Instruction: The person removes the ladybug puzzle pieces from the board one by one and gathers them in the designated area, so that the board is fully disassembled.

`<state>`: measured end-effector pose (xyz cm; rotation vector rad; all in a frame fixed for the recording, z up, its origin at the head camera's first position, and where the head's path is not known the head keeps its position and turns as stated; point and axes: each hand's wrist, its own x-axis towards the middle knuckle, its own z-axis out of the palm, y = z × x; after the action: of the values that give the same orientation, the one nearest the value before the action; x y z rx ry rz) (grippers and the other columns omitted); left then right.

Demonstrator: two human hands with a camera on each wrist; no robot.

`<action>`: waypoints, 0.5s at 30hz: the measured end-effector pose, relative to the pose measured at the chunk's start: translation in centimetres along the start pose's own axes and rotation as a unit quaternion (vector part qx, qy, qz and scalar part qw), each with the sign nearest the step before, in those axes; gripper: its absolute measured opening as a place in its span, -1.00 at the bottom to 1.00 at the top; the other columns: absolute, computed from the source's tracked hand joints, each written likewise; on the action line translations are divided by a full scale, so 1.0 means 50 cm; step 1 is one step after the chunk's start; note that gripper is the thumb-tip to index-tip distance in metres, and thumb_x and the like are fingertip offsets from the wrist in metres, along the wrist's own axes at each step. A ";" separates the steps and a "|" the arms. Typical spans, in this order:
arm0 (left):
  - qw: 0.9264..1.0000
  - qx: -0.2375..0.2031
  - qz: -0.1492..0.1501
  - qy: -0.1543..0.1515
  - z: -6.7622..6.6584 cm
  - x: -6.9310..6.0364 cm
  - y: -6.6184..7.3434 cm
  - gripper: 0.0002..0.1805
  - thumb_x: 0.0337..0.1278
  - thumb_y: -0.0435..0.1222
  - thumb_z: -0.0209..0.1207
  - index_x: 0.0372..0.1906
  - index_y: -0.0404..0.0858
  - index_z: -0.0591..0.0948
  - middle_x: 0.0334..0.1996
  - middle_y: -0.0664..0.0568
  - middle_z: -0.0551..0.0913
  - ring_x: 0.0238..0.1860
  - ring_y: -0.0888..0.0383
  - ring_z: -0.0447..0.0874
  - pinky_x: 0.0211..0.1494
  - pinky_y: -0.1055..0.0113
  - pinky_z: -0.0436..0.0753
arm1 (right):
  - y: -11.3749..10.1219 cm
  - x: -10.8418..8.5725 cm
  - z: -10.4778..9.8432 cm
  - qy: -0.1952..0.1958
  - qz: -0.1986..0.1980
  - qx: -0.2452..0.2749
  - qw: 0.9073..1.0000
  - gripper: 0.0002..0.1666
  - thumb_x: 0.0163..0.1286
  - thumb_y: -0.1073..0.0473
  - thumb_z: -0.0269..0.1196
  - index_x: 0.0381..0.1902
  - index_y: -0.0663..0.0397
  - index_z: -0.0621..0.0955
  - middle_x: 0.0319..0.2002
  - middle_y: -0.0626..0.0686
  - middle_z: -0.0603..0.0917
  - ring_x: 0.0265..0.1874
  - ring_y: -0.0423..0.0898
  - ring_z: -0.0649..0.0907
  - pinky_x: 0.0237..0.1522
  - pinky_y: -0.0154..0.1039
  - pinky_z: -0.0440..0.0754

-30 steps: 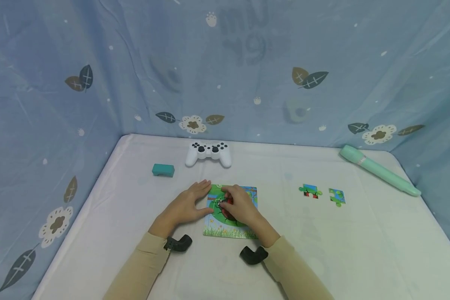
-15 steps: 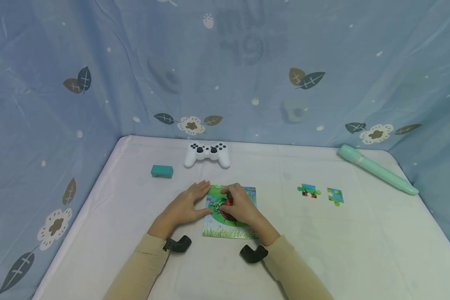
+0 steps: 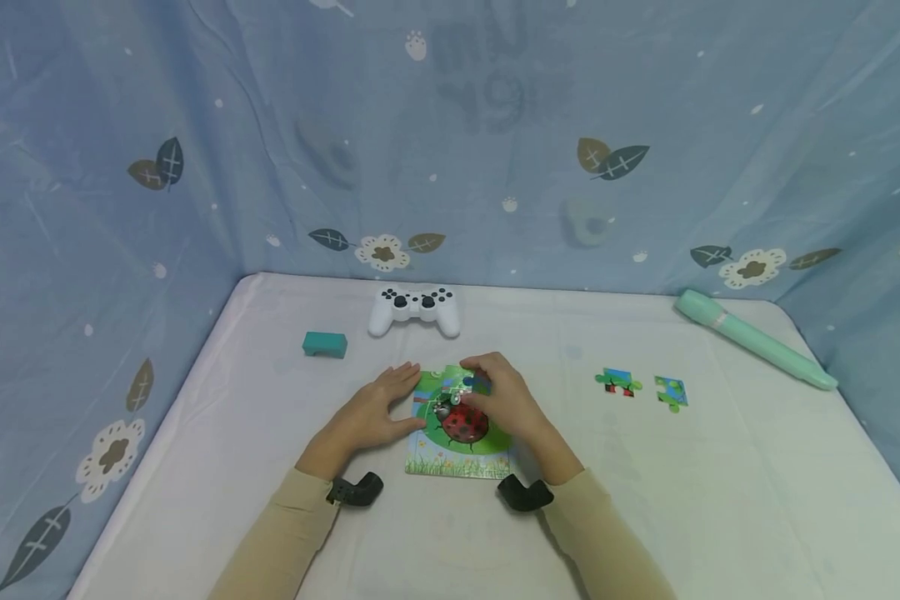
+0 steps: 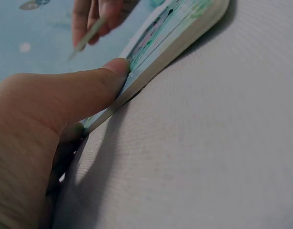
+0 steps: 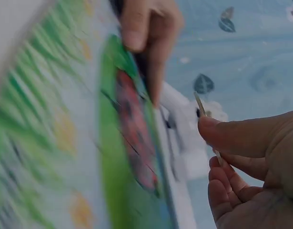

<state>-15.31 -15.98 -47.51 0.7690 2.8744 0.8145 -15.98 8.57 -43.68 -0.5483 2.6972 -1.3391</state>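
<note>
a person's tan sleeves reach in from the near edge of a white-covered table, black wrist mounts at both cuffs. just beyond them, a picture board of a red ladybug lies flat between two bare hands.

the left hand rests along the board's left side, fingers extended and thumb touching the edge, steadying rather than clutching. the right hand is the one that has shifted: half a second ago its fingers covered the middle of the ladybug; now they are at the board's upper right, leaving the insect's red back in full view. thumb and fingers pinch a thin piece, seen almost edge-on in both wrist views and raised clear of the board. the change suggests that work at the ladybug's head has given way to handling this single piece above the picture; whether a gap lies beneath the hand cannot be told.

off to the right, apart from the board, lie two loose jigsaw pieces, one with blue, green and red, the other blue and green. farther back sit a teal block, a white game controller and, at far right, a mint-green case, before a blue leaf-print curtain.
</note>
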 end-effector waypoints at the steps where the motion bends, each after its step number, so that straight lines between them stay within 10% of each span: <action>1: 1.000 0.000 0.000 -0.001 0.001 0.000 0.001 -0.11 0.03 0.17 0.22 0.38 -0.24 0.30 0.42 0.01 0.23 0.45 -0.03 0.13 0.49 0.04 0.15 | 0.003 -0.002 -0.009 0.004 0.001 0.001 1.000 -0.44 0.15 0.25 0.38 0.14 0.14 0.54 0.04 0.10 0.51 0.01 0.03 0.53 0.11 -0.03 0.57; 15: 1.000 0.004 0.003 0.000 -0.002 0.000 0.006 -0.11 0.01 0.14 0.25 0.37 -0.28 0.31 0.41 -0.01 0.26 0.45 0.00 0.15 0.51 0.10 0.12 | 0.103 -0.040 -0.138 0.040 0.030 -0.011 0.999 -0.44 0.17 0.37 0.33 0.16 0.25 0.50 0.10 0.24 0.46 0.06 0.15 0.50 0.21 0.07 0.50</action>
<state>-15.19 -15.80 -47.26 0.7775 2.8783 0.8040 -17.12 17.33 -43.65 -0.4208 2.7704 -1.3449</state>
